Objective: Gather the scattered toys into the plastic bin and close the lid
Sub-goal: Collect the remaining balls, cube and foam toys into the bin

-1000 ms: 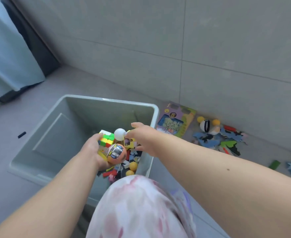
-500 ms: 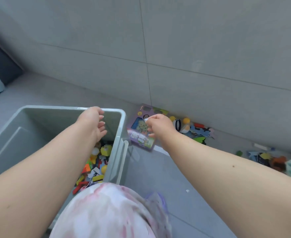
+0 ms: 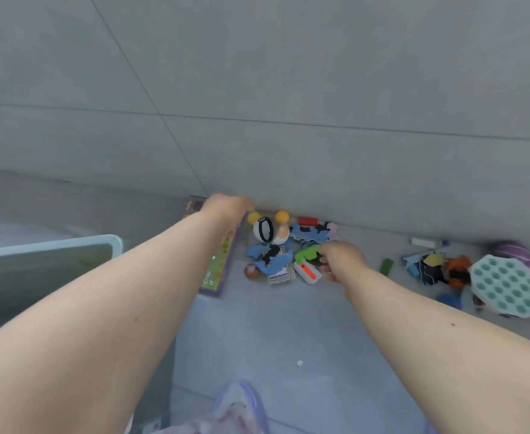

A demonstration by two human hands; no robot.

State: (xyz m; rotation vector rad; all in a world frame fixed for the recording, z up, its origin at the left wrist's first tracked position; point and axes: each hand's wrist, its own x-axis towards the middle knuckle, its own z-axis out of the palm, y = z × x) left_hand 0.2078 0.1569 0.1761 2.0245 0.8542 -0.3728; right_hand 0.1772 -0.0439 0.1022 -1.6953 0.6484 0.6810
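Observation:
The plastic bin (image 3: 113,245) shows only its pale rim and one corner at the left edge. Toys lie along the wall: a white ball with a black ring (image 3: 265,230), two yellow balls (image 3: 282,217), blue foam pieces (image 3: 270,260), a green foam piece (image 3: 306,253), a white-and-orange toy (image 3: 308,273) and a purple-green book (image 3: 218,274). My left hand (image 3: 227,208) reaches over the book's far end, close to the wall, its fingers blurred but looking straight. My right hand (image 3: 340,261) is down on the pile, fingers curled round the edge of the green foam piece.
Further right lie a green block (image 3: 386,267), dark and orange pieces (image 3: 454,270), a teal bubble-pop pad (image 3: 507,286) and a purple ball (image 3: 512,252). A grey tiled wall rises right behind the toys. My knee in patterned cloth (image 3: 235,411) is at the bottom.
Both hands have left the bin, where they dropped toys, and swung right to the pile by the wall. My view turned right, so the bin slid to the left edge.

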